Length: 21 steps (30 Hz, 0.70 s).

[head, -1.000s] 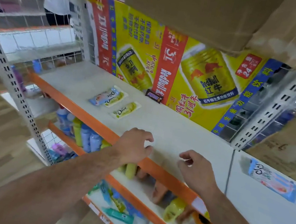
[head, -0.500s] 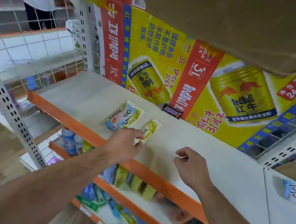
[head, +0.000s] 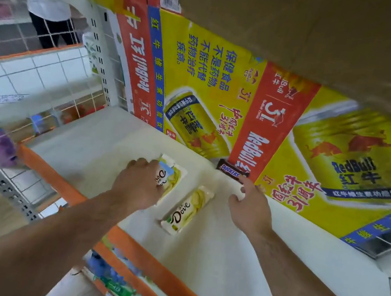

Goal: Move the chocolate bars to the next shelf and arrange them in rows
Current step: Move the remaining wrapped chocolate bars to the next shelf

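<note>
While the left hand (head: 141, 185) grips the stacked Dove bars (head: 171, 177) on the white shelf (head: 102, 148), fingers curled over them, a lone Dove bar (head: 185, 211) lies just beside. The right hand (head: 249, 207), fingers loosely apart and holding nothing, hovers at the Snickers bar (head: 233, 171) by the back wall.

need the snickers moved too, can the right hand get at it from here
Probably yes: the right hand sits right beside the Snickers bar at the back of the shelf, with nothing between them, and it seems to hold nothing.
</note>
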{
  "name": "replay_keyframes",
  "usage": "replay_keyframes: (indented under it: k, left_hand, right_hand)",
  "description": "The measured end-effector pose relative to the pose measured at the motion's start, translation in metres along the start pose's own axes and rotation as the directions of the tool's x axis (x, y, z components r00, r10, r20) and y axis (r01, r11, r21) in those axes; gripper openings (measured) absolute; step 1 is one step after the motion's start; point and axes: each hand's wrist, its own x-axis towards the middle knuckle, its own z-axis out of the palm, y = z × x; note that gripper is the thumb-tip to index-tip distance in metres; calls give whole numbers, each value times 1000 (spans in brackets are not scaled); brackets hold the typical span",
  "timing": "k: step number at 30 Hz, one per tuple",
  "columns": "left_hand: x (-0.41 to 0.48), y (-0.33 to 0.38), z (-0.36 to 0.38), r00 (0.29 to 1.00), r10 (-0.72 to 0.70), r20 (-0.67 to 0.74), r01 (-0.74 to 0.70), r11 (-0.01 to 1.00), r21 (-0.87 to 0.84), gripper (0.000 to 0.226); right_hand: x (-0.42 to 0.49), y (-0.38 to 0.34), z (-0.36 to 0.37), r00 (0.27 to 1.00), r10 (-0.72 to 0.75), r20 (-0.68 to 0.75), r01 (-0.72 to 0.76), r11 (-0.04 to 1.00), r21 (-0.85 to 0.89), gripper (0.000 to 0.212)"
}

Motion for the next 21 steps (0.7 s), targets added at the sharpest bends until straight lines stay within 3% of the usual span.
replay_keyframes:
  k: [3,7,11,14,21]
  left_hand:
    - [18,-1,0,994,-69,84,69,998,-2,48]
    - [37,-4,-6,982,-94,162,101,994,-31,42]
    - [48,-3,-11,973,-45,227,63,996,-69,46]
    - [50,2,-12,981,10,195,17,990,-137,34]
    - [53,2,-21,955,89,282,41,904,-425,21]
  right_hand:
    - [20,2,3,999,-41,6,41,997,-58,61]
    - [35,0,10,997,-71,-23,67,988,-138,55]
    - [39,-4,15,991,-97,-88,78,977,-199,38]
    - [38,-4,19,986,-118,-117,80,953,-294,36]
    - [38,-4,19,992,-117,42,124,940,-317,45]
